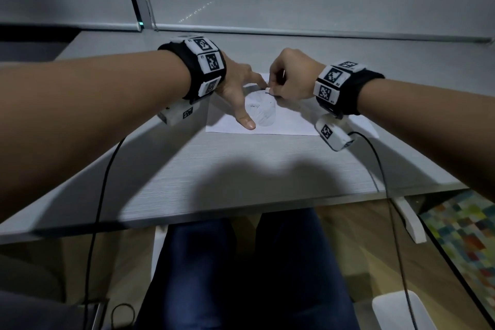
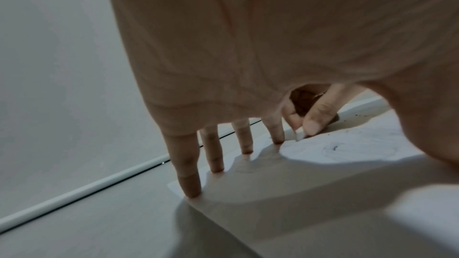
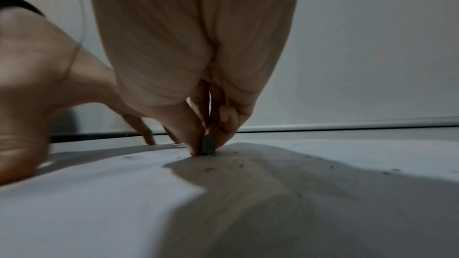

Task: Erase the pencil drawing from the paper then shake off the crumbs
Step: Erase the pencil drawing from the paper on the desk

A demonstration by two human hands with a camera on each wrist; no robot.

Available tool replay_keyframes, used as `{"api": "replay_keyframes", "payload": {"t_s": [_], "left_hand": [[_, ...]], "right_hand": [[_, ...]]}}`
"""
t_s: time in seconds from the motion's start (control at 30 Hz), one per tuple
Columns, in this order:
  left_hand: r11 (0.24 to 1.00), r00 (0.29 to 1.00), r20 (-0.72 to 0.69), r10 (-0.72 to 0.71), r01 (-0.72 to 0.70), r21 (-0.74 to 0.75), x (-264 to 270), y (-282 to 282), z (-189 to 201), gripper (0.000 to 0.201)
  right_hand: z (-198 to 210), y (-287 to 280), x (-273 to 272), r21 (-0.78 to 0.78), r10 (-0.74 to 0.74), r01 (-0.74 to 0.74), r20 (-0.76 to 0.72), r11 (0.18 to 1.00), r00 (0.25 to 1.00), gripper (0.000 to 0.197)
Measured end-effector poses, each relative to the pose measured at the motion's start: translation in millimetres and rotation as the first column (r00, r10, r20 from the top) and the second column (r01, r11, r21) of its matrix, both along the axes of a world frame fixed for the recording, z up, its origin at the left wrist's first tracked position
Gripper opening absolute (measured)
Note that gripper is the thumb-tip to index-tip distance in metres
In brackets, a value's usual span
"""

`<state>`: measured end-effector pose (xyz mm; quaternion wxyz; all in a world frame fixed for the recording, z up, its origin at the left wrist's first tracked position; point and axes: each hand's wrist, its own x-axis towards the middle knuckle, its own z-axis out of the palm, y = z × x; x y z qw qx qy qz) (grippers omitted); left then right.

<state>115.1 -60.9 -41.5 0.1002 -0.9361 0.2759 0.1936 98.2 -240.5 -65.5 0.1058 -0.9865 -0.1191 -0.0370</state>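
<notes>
Hard to make out much of the pencil drawing (image 1: 261, 111) from the head view, it's just a faint grey smudgy shape in the middle of the paper (image 1: 284, 122), partly covered by both hands, and the far edge of the sheet is hidden behind them. The eraser (image 3: 208, 146) is almost totally buried in the right hand (image 1: 293, 76); only a small dark-greyish stub pokes out below the fingertips in the right wrist view, and in the left wrist view it reads as a pale little block (image 2: 300, 132), so I can't tell its full shape. That hand has thumb and fingers curled tight and pinching the eraser, with its bottom end touching the paper right at the upper edge of the drawing. The left hand (image 1: 238, 86) is spread flat-ish with straight fingers (image 2: 191, 181) planted tip-down on the sheet, thumb stretched out toward the near edge, pinning the paper just left of the eraser. Paper is a plain white sheet lying flat on a pale grey table (image 1: 241, 169) with a fine brushed grain. Small dark crumbs (image 3: 238, 166) are scattered on the paper around and to the right of the eraser. Both wrists wear black bands with white marker blocks, cables trailing off.
</notes>
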Motion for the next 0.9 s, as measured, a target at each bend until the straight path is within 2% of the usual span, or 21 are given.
{"api": "replay_keyframes", "payload": {"t_s": [0.23, 0.43, 0.67, 0.9], "left_hand": [[1.000, 1.000, -0.020, 0.018, -0.018, -0.015, 2.6, 0.6, -3.2, 0.130], [0.999, 0.998, -0.041, 0.037, -0.037, -0.003, 2.7, -1.0, -2.7, 0.127], [0.999, 0.999, -0.021, 0.039, -0.039, 0.017, 5.0, -4.2, -1.6, 0.132], [0.999, 0.999, -0.022, 0.029, -0.028, 0.043, 2.5, -11.6, 2.7, 0.128]], "right_hand": [[-2.3, 1.9, -16.4, 0.041, 0.140, -0.137, -0.088, 0.990, 0.986, 0.008], [3.1, -8.4, 0.7, 0.047, -0.026, 0.028, -0.031, 0.999, 0.999, 0.007], [2.3, -3.9, -17.2, 0.045, 0.099, -0.094, -0.102, 0.995, 0.990, 0.010], [8.6, -16.8, -2.0, -0.007, -0.061, 0.060, -0.038, 0.998, 0.997, 0.009]]}}
